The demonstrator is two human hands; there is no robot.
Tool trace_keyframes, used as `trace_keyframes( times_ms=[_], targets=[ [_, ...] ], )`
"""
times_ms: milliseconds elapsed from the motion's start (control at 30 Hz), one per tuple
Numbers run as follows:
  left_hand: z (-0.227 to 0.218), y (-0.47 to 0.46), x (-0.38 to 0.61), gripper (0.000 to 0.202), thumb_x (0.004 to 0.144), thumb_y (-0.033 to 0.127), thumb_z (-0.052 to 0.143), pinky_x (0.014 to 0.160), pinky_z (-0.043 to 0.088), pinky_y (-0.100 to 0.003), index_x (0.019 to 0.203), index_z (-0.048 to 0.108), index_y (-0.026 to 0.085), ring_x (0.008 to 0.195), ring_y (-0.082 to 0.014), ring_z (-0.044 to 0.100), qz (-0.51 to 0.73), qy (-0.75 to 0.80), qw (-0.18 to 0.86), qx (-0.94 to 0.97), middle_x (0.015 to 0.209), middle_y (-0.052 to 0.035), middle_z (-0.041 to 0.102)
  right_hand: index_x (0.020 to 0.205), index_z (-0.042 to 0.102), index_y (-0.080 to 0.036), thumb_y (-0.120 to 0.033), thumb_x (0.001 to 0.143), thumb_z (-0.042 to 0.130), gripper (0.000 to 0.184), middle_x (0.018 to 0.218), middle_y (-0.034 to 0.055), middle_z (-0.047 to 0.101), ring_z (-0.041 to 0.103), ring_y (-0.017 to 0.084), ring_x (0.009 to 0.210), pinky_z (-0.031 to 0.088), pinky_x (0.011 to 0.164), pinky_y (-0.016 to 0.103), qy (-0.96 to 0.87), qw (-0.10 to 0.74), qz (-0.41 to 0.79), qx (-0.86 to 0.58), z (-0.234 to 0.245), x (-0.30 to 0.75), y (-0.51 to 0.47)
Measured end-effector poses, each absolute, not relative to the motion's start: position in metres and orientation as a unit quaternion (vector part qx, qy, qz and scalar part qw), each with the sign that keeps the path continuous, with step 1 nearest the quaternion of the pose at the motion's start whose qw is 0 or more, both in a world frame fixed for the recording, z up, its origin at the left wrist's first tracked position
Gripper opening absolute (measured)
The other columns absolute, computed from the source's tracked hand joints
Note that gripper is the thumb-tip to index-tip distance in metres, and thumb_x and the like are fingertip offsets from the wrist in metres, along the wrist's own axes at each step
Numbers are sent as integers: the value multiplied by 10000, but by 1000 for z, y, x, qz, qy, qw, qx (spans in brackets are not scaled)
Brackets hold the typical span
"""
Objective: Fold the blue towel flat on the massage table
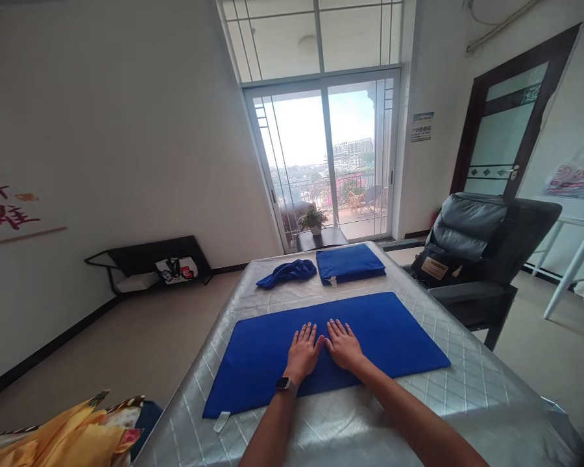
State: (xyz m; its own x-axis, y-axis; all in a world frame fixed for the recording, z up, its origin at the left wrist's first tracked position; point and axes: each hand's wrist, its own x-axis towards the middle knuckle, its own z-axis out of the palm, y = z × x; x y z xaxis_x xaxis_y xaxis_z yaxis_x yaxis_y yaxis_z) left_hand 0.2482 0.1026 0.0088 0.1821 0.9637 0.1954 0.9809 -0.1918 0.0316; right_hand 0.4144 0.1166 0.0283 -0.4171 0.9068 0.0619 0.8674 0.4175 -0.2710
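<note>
A large blue towel (253,363) lies spread flat on a table covered in silver quilted cloth (472,389). My left hand (302,351) and my right hand (343,344) rest palm down side by side on the towel's middle, fingers stretched out flat, thumbs almost touching. A watch sits on my left wrist. A white tag (220,421) hangs off the towel's near left corner. Farther back lie a neatly folded blue towel (349,263) and, to its left, a crumpled blue cloth (287,272).
A black reclining chair (472,250) stands right of the table. A low black shelf (148,263) holds a bag by the left wall. A potted plant (313,220) sits before the glass balcony door. Yellow patterned fabric (73,434) lies at the bottom left.
</note>
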Motion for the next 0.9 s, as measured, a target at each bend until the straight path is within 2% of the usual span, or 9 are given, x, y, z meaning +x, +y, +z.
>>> trace_keyframes(
  times_ms=[133, 267, 400, 500, 700, 800, 900],
  targets=[
    [14, 74, 184, 568, 1037, 471, 235, 1205, 274, -504, 1534, 365, 229, 1491, -256, 298, -66, -676, 53, -732, 1601, -107, 342, 1584, 264, -137, -454, 1012, 214, 656, 1643, 65, 224, 164, 223, 1522, 102, 1231, 468, -811, 74, 76, -576, 24, 474, 123],
    [15, 33, 97, 593, 1032, 452, 206, 1183, 277, -557, 1526, 383, 176, 1483, -313, 307, -41, -735, 53, -675, 1601, -157, 317, 1581, 283, -145, -439, 997, 239, 655, 1643, 73, 237, 174, 235, 1519, 116, 1225, 470, -757, 63, 34, -650, 17, 561, 130],
    [8, 0, 36, 655, 1021, 484, 175, 1195, 273, -509, 1542, 334, 120, 1492, -296, 289, -22, -798, 48, -600, 1617, -162, 277, 1578, 294, -132, -416, 981, 260, 662, 1642, 90, 241, 199, 251, 1513, 163, 1214, 479, -708, 51, 14, -704, 9, 629, 132],
    [8, -10, 23, 641, 1020, 469, 172, 1202, 261, -490, 1524, 379, 131, 1488, -287, 304, -27, -798, 55, -600, 1606, -148, 314, 1569, 317, -122, -403, 977, 262, 658, 1633, 99, 267, 225, 266, 1505, 176, 1210, 493, -690, 54, 2, -722, 11, 645, 129],
    [25, 13, 73, 725, 1015, 513, 191, 1224, 224, -478, 1504, 358, 4, 1494, -300, 282, -44, -806, 90, -584, 1598, -206, 303, 1530, 395, -79, -286, 987, 242, 601, 1609, 130, 313, 208, 273, 1509, 117, 1222, 473, -715, 110, -60, -688, 36, 573, 100],
    [28, 31, 143, 695, 1029, 520, 179, 1219, 259, -457, 1498, 400, 58, 1493, -273, 291, -81, -732, 64, -673, 1591, -172, 343, 1546, 379, -145, -345, 1017, 243, 582, 1618, 76, 299, 195, 231, 1515, 136, 1225, 441, -790, 134, 9, -598, 46, 502, 78],
    [20, 42, 216, 656, 1033, 537, 166, 1211, 294, -465, 1516, 393, 155, 1485, -239, 315, -112, -650, 42, -750, 1589, -122, 365, 1562, 340, -151, -373, 1030, 229, 587, 1626, 66, 269, 175, 214, 1519, 135, 1230, 439, -835, 136, 70, -529, 43, 441, 63]
  ],
)
